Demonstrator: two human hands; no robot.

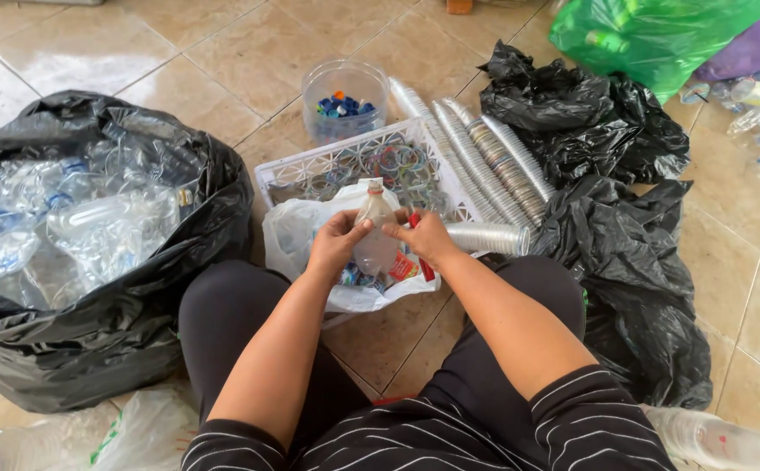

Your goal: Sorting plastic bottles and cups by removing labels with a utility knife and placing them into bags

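1. My left hand (pixel 335 244) and right hand (pixel 425 237) cover the middle of the clear plastic bottle (pixel 375 228).
2. The red tool (pixel 421 253) in my right hand is mostly hidden.
3. The green plastic bag (pixel 650 35), upper right, is cut off by the frame's edge.

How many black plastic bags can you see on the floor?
3: a big black bag of clear bottles at left, one crumpled upper right, another below it; more may be hidden.
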